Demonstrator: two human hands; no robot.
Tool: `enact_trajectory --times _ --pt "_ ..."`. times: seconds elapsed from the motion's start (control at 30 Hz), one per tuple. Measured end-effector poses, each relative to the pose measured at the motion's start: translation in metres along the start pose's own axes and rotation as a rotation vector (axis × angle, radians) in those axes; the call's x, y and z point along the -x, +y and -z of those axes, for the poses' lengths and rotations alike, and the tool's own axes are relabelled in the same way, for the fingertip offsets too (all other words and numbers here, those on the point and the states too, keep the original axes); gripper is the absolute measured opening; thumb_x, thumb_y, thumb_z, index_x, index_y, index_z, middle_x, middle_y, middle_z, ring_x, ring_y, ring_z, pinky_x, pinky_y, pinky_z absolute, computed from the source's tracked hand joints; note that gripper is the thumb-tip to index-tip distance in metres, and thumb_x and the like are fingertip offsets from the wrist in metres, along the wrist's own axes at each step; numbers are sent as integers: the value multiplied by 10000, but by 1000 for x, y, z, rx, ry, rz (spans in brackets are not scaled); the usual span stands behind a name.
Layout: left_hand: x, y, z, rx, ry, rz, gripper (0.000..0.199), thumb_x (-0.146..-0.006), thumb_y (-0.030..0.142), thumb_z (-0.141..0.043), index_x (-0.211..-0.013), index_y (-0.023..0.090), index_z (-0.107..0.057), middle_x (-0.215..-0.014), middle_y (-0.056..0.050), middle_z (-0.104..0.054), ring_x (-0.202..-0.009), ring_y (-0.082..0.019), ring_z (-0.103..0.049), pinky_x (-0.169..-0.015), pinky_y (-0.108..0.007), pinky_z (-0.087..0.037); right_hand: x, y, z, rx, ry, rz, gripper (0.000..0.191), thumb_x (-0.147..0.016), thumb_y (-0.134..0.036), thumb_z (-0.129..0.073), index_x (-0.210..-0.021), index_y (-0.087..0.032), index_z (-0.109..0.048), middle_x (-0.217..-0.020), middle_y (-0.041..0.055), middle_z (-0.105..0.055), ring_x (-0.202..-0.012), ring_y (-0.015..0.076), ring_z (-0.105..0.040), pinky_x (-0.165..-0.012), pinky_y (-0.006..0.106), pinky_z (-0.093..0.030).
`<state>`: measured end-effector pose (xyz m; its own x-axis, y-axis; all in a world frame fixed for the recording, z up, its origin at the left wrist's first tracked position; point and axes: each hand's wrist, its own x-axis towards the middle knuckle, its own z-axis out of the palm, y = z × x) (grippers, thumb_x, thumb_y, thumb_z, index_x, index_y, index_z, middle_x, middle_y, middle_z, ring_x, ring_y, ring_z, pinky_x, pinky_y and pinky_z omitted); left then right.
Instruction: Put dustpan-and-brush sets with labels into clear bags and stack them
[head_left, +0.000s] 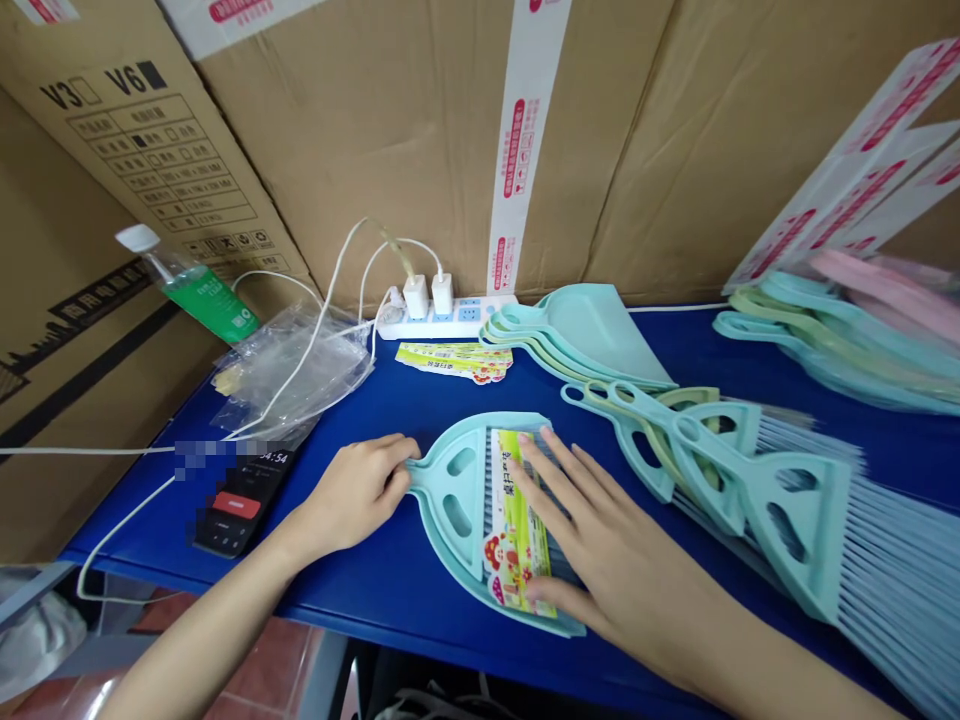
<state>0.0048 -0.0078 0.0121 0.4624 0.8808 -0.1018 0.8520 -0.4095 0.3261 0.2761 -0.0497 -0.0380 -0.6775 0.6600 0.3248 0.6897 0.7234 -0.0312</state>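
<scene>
A light-blue dustpan [442, 440] lies on the blue table with a matching brush [469, 490] nested in it. Across the brush bristles sits a yellow-green printed label card [517, 570]. My left hand [356, 490] has its fingers wrapped round the handle end at the left. With fingers spread, my right hand [607, 530] rests over the card's right side and the bristles. Right of it lie several loose brushes [795, 500], and behind them a stack of dustpans [600, 330]. More label cards [454, 360] lie in front of the power strip.
A white power strip [450, 318] with chargers and cables stands against cardboard boxes [405, 130]. At the left are a bottle [202, 295], clear plastic bags [300, 355] and a phone [240, 500]. Bagged dustpans [862, 340] lie at the far right.
</scene>
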Motion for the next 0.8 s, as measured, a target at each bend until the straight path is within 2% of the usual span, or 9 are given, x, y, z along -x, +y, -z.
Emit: enact_trajectory --times 0.1,0.4,0.53,0.63,0.8 --pt "0 0 -1 10 -1 -13 219 -866 164 -320 -738 212 -491 -739 0 -571 -646 -157 -561 -623 -276 -385 3 1 -7 -10 -20 -23 836 -932 -572 -488 -1578 -126 -201 -1559 190 -381 -1441 398 -304 -1002 548 -498" --pt "1 -1 -2 8 -7 -34 225 -864 149 -323 -747 212 -504 -749 -8 -573 -676 -169 -572 -643 -284 -401 7 3 -7 9 -17 -88 876 -948 -550 -466 -1593 -179 -3 -1594 193 -301 -1426 436 -305 -960 576 -520" --pt "1 0 -2 0 -13 -15 217 -854 143 -331 -778 212 -522 -773 -10 -583 -680 -167 -573 -647 -282 -403 11 8 -7 74 -1 -206 848 -970 -529 -410 -1590 -182 52 -1570 233 -329 -1344 447 -443 -932 598 -523" --pt "2 0 -3 -5 -7 -19 214 -856 146 -325 -790 214 -517 -774 -11 -584 -691 -172 -576 -652 -283 -403 12 12 -5 83 -27 -268 798 -996 -505 -334 -1584 -183 98 -1552 252 -354 -1323 418 -482 -900 581 -545" --pt "2 -1 -3 10 -2 -27 207 -869 168 -310 -798 221 -497 -778 -9 -578 -695 -176 -581 -650 -281 -402 10 15 1 121 -30 -251 761 -1015 -494 -237 -1560 -174 186 -1475 295 -452 -1315 394 -493 -856 544 -575"
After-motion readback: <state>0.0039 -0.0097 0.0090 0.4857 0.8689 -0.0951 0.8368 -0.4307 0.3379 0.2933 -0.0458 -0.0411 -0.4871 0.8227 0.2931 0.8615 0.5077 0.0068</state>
